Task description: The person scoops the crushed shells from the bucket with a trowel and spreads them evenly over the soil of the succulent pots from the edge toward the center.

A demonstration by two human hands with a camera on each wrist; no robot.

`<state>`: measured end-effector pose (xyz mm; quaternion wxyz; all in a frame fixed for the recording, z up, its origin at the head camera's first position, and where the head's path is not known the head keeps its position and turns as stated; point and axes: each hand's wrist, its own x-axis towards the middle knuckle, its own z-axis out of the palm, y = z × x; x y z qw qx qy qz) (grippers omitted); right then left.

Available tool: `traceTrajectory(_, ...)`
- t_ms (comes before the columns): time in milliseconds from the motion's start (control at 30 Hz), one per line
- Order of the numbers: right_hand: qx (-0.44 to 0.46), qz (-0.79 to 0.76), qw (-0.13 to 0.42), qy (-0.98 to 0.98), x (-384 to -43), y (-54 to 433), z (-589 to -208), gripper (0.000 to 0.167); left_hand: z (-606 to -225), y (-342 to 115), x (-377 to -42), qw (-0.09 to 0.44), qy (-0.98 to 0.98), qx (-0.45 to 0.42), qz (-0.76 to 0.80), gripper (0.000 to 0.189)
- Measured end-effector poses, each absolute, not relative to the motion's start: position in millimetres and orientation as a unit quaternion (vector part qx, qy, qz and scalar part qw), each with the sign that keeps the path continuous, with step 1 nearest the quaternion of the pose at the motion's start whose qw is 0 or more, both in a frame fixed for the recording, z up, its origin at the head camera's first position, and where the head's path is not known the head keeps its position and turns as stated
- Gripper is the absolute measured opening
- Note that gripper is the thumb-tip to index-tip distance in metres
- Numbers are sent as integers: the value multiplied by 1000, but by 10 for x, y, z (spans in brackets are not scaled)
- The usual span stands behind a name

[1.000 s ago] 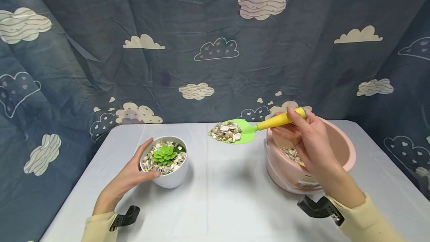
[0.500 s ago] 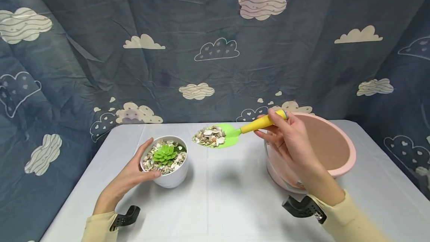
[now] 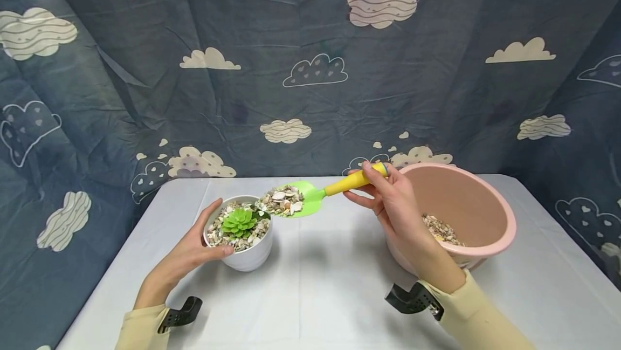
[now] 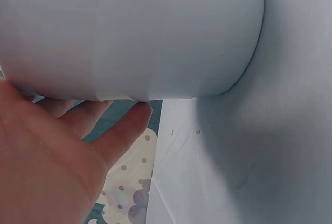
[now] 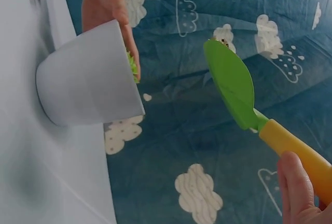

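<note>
My left hand holds a white flower pot at its left side, thumb at the near rim. Pebbly bits with shell pieces surround a green succulent inside it. In the left wrist view the pot's pale wall looms above the fingers. My right hand grips the yellow handle of a garden trowel. Its green blade bears a heap of shell gravel, and the tip overlaps the pot's right rim in the head view. From the right wrist, the blade appears above the pot's opening.
A pink bucket stands at the right, with more shell gravel at its bottom, behind my right forearm. A white cloth covers the table. Behind it hangs a dark blue curtain with cloud prints.
My right hand has carried the loaded trowel leftward from over the bucket to the pot's right rim. The left hand and pot have stayed in place.
</note>
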<state>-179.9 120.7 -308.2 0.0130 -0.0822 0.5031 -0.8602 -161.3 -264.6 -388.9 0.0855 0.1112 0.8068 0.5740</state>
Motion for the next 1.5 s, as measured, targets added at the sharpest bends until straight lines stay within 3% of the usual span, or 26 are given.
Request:
traceTrajectory(267,-70,-860,12,506,-1884,1099,-3179,39,-3884,-2630,-1607,85,811,109,568,102)
traceTrajectory(900,-50,-847,-19,529,-2145,762,-3404,28,-3900,-2642,-1618,87,801,99,584,102)
traceTrajectory(1500,-59,-841,-52,536,-2211,628,-3520,29,-3918,-2633,-1631,81,800,106,584,102)
